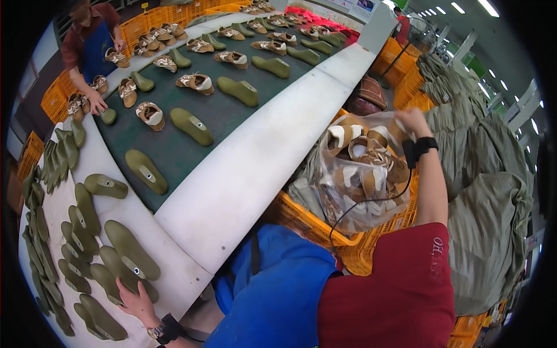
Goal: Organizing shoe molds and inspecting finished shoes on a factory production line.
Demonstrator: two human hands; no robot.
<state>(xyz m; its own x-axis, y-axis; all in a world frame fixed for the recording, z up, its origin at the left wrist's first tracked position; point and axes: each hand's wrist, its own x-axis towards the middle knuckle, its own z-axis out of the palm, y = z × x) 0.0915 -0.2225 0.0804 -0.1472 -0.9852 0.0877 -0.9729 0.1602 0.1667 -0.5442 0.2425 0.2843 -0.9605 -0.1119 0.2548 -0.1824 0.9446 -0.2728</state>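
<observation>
While the left hand (136,301) rests with fingers spread on olive shoe lasts (130,249) on the desk (243,168), the right hand (413,120) grips a clear bag of shoes (362,171) above an orange crate (301,220).

Olive-green shoe lasts (130,249) lie on a white desk (243,174) beside a dark green belt (220,113) carrying brown-and-white shoes (196,83), while a clear bag (362,174) holds brown-and-cream shoe uppers over orange crates (360,249).

Under the left hand (136,301), olive shoe lasts (130,249) look like smooth, semi-glossy plastic. The right hand (413,122) grips a clear, crinkled, shiny plastic bag (362,174); below it, the orange crate (307,223) is matt latticed plastic.
</observation>
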